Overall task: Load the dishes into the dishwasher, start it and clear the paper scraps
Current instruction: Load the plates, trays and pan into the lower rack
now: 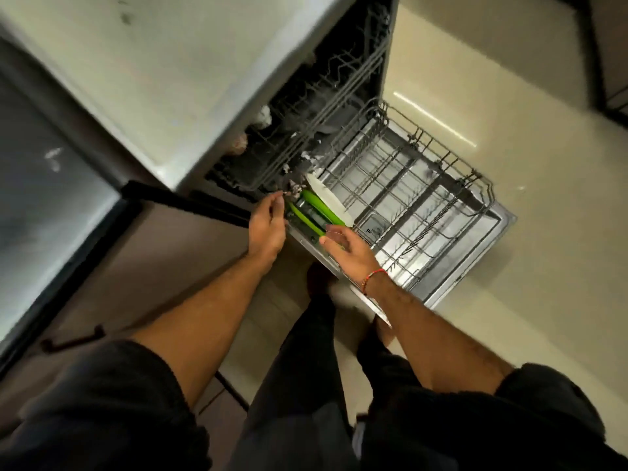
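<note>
The dishwasher stands open with its lower rack point(424, 198) pulled out over the lowered door point(482, 263). Two green plates point(306, 220) and a white plate point(328, 198) stand on edge at the rack's near-left end. My right hand point(346, 249) hovers at the nearer green plate's rim, fingers spread and fairly straight, fingertips touching it. Beside the rack's left corner, my left hand point(268, 222) has loosely curled fingers and holds nothing that I can see. The upper rack point(326, 96) sits inside the machine, blurred.
A pale countertop point(153, 69) overhangs the dishwasher at upper left. A dark cabinet handle point(190, 202) juts out just left of my left hand. Shiny cream floor point(526, 113) spreads right of the door. My legs and feet are close to the door's near edge.
</note>
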{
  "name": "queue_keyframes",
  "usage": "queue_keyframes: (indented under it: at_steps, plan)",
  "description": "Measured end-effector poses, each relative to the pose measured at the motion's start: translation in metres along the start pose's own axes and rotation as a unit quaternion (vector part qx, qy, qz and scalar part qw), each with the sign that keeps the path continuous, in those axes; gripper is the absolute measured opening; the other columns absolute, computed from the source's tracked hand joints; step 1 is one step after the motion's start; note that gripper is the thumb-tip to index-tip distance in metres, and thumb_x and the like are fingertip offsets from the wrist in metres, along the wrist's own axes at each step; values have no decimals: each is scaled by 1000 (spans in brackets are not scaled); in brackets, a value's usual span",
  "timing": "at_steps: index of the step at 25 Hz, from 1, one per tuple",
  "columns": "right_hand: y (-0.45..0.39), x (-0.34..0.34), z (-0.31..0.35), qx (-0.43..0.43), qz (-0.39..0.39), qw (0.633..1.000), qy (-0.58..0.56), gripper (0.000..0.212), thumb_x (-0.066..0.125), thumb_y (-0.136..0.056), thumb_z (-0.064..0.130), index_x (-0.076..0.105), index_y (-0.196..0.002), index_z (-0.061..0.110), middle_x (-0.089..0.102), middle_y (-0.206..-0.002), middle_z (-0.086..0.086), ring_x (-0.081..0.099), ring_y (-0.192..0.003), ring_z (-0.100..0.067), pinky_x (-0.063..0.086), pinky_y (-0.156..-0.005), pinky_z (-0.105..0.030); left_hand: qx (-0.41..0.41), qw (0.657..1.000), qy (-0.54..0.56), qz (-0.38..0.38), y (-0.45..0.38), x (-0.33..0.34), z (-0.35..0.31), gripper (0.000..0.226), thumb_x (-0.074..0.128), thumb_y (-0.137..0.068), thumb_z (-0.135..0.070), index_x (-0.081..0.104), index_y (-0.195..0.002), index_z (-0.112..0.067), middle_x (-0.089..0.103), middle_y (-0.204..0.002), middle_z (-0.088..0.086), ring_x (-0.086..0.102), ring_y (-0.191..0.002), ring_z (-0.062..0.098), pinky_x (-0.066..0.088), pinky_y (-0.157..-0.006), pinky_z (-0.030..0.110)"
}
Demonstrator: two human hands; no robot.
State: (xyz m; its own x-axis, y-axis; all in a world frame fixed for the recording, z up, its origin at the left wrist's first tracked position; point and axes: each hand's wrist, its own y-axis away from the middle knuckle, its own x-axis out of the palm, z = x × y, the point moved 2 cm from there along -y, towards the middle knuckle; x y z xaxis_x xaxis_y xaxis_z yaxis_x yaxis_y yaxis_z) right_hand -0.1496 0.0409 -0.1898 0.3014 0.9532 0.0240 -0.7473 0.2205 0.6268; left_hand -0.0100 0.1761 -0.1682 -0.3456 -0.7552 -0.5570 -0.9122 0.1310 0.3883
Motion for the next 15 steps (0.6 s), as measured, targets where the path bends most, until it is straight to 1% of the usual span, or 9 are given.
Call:
queue_keyframes:
  at_steps: [2, 3, 4, 5, 6, 8, 10, 12, 15]
  plan:
    - [33, 11, 33, -31, 45, 998, 25, 38, 69, -90, 41, 61, -124, 27, 66, -124, 9, 59, -118, -3, 42, -111, -33, 17, 998, 47, -39, 45, -44, -16, 25, 44, -106, -39, 60, -124, -34, 62, -124, 3, 68, -82, 7, 56, -53, 27]
    - [48, 20, 52, -53, 63, 996, 38, 34, 68, -91, 36, 62, -123, 25, 68, -122, 7, 61, -114, -2, 44, -108, -29, 26, 995, 70, -64, 65, -69, -22, 25, 45, -106, -38, 61, -124, -31, 63, -122, 4, 68, -79, 6, 52, -48, 24]
    - [62, 31, 71, -74, 83, 992, 52, 32, 68, -92, 31, 62, -122, 22, 69, -119, 4, 62, -110, -1, 46, -104, -24, 37, 991, 90, -87, 83, -93, -27, 28, 44, -106, -37, 61, -126, -27, 64, -120, 2, 68, -78, 7, 51, -47, 23]
    - [73, 43, 88, -95, 106, 987, 67, 30, 67, -93, 26, 63, -122, 18, 70, -116, 1, 64, -106, -2, 47, -99, -20, 47, 987, 111, -109, 98, -118, -30, 30, 44, -106, -36, 61, -128, -24, 65, -119, 0, 68, -78, 8, 51, -47, 24]
    - [85, 59, 105, -119, 129, 981, 83, 29, 66, -94, 22, 63, -122, 14, 71, -115, -4, 65, -104, -5, 48, -96, -20, 56, 980, 136, -132, 112, -143, -31, 31, 44, -107, -35, 61, -129, -23, 65, -119, -2, 68, -77, 10, 51, -48, 25]
    - [100, 92, 134, -163, 170, 966, 106, 28, 65, -94, 18, 64, -121, 12, 71, -113, -8, 66, -105, -13, 50, -97, -25, 69, 966, 170, -181, 132, -189, -27, 30, 43, -107, -35, 62, -128, -24, 66, -120, -6, 67, -76, 12, 51, -51, 29]
    - [111, 129, 158, -199, 206, 948, 137, 25, 64, -94, 17, 64, -119, 15, 72, -112, -7, 67, -107, -15, 50, -98, -27, 66, 952, 199, -221, 148, -232, -16, 28, 43, -107, -35, 62, -126, -26, 67, -119, -4, 67, -74, 11, 50, -54, 32]
    - [125, 176, 180, -233, 231, 930, 164, 22, 63, -95, 13, 65, -116, 18, 72, -111, -6, 67, -105, -12, 51, -97, -25, 64, 934, 234, -263, 162, -278, 3, 29, 42, -108, -35, 62, -127, -27, 69, -118, -1, 66, -74, 14, 50, -57, 34]
    - [140, 260, 201, -265, 273, 905, 189, 21, 64, -94, 15, 66, -113, 23, 73, -111, -3, 67, -104, -12, 50, -96, -22, 57, 913, 246, -319, 183, -345, 42, 32, 40, -108, -36, 60, -130, -25, 70, -116, -4, 68, -75, 18, 50, -57, 34]
